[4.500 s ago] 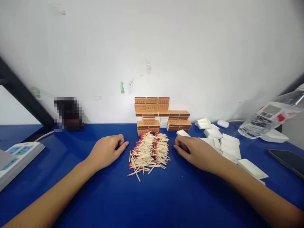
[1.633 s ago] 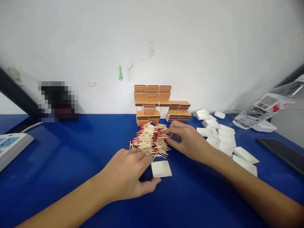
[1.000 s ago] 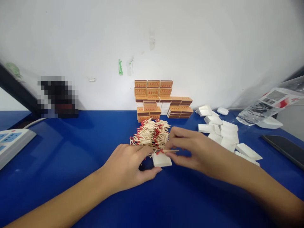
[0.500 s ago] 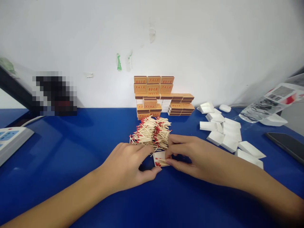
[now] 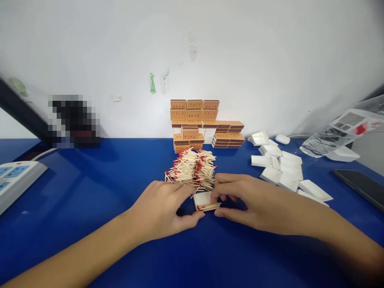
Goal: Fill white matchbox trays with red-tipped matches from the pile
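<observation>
A white matchbox tray [image 5: 203, 199] lies on the blue table in front of me, with several red-tipped matches [image 5: 209, 207] along its near side. My left hand [image 5: 168, 208] steadies the tray's left end, thumb at the near corner and fingers at the far corner. At the right end is my right hand [image 5: 240, 198], thumb and forefinger apart. Its forefinger reaches into the tray, while the thumb rests by the near right corner. Just beyond both hands lies a big heap of loose matches [image 5: 189, 166], partly hidden by the fingers.
Orange matchboxes [image 5: 193, 115] are stacked against the wall. White trays [image 5: 289, 168] lie scattered at right, near a white rounded case [image 5: 282, 139], a clear plastic bottle [image 5: 322, 140] and a dark phone [image 5: 358, 186]. A power strip [image 5: 27, 182] sits at left.
My right thumb and forefinger have parted from the matches, which now lie in the tray along its near side. My left hand keeps its place. The view has shifted slightly.
</observation>
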A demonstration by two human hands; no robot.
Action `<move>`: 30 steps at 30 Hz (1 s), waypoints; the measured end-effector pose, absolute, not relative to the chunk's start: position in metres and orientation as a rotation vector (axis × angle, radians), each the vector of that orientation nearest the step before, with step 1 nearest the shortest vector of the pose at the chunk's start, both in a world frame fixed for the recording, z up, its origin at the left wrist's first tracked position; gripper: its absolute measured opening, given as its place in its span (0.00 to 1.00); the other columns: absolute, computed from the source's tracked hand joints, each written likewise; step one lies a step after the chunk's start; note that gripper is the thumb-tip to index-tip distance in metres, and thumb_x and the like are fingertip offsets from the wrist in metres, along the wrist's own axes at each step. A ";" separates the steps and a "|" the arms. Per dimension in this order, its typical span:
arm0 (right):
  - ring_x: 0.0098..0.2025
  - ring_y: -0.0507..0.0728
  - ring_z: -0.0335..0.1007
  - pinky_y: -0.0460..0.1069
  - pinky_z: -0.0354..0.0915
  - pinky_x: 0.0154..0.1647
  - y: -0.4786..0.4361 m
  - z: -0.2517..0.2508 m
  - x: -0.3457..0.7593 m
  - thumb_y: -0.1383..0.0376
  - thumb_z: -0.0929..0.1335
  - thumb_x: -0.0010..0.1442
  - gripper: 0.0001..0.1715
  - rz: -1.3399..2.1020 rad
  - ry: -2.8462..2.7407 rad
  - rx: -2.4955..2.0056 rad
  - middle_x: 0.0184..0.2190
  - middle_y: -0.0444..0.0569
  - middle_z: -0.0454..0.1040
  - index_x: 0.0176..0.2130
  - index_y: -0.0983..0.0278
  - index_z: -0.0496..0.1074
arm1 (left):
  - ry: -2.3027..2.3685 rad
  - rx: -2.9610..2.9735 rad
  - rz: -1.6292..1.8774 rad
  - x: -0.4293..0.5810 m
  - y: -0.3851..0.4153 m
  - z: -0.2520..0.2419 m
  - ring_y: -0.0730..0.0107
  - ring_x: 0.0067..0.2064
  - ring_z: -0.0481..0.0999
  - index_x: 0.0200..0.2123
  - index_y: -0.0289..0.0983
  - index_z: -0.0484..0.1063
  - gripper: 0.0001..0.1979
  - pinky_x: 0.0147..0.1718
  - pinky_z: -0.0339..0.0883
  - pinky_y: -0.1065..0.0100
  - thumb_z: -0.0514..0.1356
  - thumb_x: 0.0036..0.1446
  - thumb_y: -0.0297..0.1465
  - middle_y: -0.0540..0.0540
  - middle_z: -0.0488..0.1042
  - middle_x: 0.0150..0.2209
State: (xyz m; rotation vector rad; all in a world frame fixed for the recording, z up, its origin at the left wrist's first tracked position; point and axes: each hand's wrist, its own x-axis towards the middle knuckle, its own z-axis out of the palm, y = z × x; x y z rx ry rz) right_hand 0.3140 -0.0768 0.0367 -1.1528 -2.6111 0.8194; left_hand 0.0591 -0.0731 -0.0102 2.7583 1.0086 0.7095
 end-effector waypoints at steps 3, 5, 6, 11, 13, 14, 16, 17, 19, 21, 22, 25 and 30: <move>0.35 0.53 0.69 0.49 0.62 0.35 -0.076 0.038 0.315 0.64 0.69 0.70 0.07 0.828 -2.602 -1.128 0.36 0.45 0.73 0.37 0.60 0.76 | 1.013 2.766 0.679 0.060 -0.074 -0.009 0.67 0.25 0.77 0.39 0.37 0.78 0.12 0.24 0.64 0.65 0.68 0.60 0.40 0.52 0.80 0.28; 0.34 0.53 0.68 0.48 0.61 0.34 -0.075 0.038 0.315 0.64 0.69 0.70 0.08 0.835 -2.592 -1.122 0.34 0.45 0.73 0.36 0.60 0.75 | 1.008 2.770 0.686 0.060 -0.074 -0.008 0.68 0.24 0.76 0.38 0.37 0.77 0.12 0.23 0.63 0.66 0.67 0.60 0.40 0.52 0.79 0.27; 0.33 0.53 0.67 0.48 0.61 0.33 -0.075 0.038 0.315 0.64 0.69 0.70 0.08 0.835 -2.585 -1.126 0.34 0.44 0.72 0.35 0.61 0.75 | 1.003 2.771 0.690 0.060 -0.074 -0.008 0.69 0.24 0.75 0.38 0.37 0.77 0.12 0.23 0.63 0.66 0.67 0.61 0.40 0.52 0.79 0.27; 0.32 0.52 0.64 0.47 0.58 0.32 -0.076 0.030 0.311 0.65 0.69 0.69 0.08 0.802 -2.523 -1.154 0.31 0.42 0.71 0.35 0.62 0.73 | 0.992 2.765 0.688 0.060 -0.073 -0.008 0.69 0.24 0.75 0.38 0.37 0.76 0.12 0.24 0.62 0.67 0.67 0.60 0.40 0.52 0.79 0.28; 0.32 0.52 0.63 0.47 0.58 0.32 -0.076 0.027 0.309 0.66 0.69 0.68 0.08 0.788 -2.525 -1.146 0.30 0.42 0.70 0.35 0.62 0.73 | 0.997 2.752 0.676 0.060 -0.073 -0.008 0.69 0.25 0.76 0.38 0.38 0.76 0.11 0.24 0.62 0.67 0.67 0.60 0.40 0.52 0.79 0.29; 0.32 0.51 0.63 0.47 0.57 0.32 -0.075 0.026 0.308 0.68 0.69 0.68 0.07 0.779 -2.529 -1.143 0.30 0.42 0.70 0.35 0.62 0.72 | 0.999 2.746 0.671 0.060 -0.073 -0.008 0.69 0.25 0.76 0.38 0.38 0.76 0.11 0.24 0.62 0.67 0.67 0.60 0.39 0.52 0.79 0.29; 0.32 0.51 0.63 0.47 0.57 0.32 -0.074 0.024 0.308 0.69 0.69 0.68 0.07 0.751 -2.528 -1.140 0.30 0.42 0.70 0.35 0.62 0.72 | 1.003 2.742 0.670 0.060 -0.073 -0.008 0.69 0.25 0.76 0.37 0.38 0.75 0.11 0.25 0.63 0.67 0.68 0.60 0.39 0.52 0.80 0.30; 0.32 0.51 0.63 0.47 0.57 0.32 -0.074 0.024 0.308 0.69 0.69 0.68 0.07 0.732 -2.524 -1.138 0.31 0.42 0.70 0.35 0.62 0.72 | 1.007 2.741 0.670 0.059 -0.073 -0.008 0.70 0.25 0.76 0.37 0.38 0.75 0.11 0.25 0.63 0.67 0.68 0.60 0.39 0.52 0.80 0.30; 0.32 0.51 0.63 0.47 0.57 0.31 -0.074 0.024 0.309 0.70 0.69 0.67 0.07 0.703 -2.522 -1.131 0.31 0.43 0.70 0.34 0.62 0.72 | 1.012 2.747 0.674 0.059 -0.073 -0.009 0.69 0.25 0.76 0.38 0.38 0.76 0.12 0.25 0.64 0.67 0.68 0.60 0.40 0.51 0.80 0.30; 0.31 0.51 0.63 0.47 0.57 0.31 -0.074 0.024 0.310 0.70 0.69 0.67 0.08 0.690 -2.529 -1.119 0.31 0.43 0.70 0.33 0.62 0.72 | 1.012 2.755 0.680 0.058 -0.073 -0.010 0.69 0.25 0.77 0.38 0.38 0.76 0.12 0.24 0.63 0.67 0.68 0.60 0.41 0.51 0.80 0.30; 0.31 0.51 0.63 0.47 0.57 0.31 -0.074 0.024 0.310 0.70 0.69 0.66 0.08 0.688 -2.533 -1.115 0.30 0.43 0.70 0.33 0.62 0.71 | 1.010 2.757 0.680 0.058 -0.073 -0.010 0.69 0.26 0.77 0.38 0.38 0.76 0.12 0.24 0.63 0.67 0.67 0.60 0.41 0.51 0.80 0.30; 0.31 0.51 0.64 0.47 0.58 0.31 -0.075 0.025 0.310 0.70 0.70 0.65 0.08 0.687 -2.545 -1.107 0.31 0.43 0.70 0.33 0.62 0.71 | 0.993 2.757 0.680 0.058 -0.073 -0.011 0.69 0.25 0.77 0.36 0.38 0.75 0.13 0.24 0.63 0.67 0.67 0.61 0.41 0.51 0.80 0.30; 0.33 0.52 0.65 0.47 0.59 0.33 -0.074 0.025 0.311 0.70 0.70 0.66 0.07 0.692 -2.581 -1.112 0.33 0.43 0.70 0.34 0.62 0.73 | 0.991 2.781 0.681 0.058 -0.073 -0.009 0.70 0.25 0.76 0.37 0.38 0.75 0.13 0.24 0.63 0.68 0.66 0.62 0.42 0.51 0.80 0.29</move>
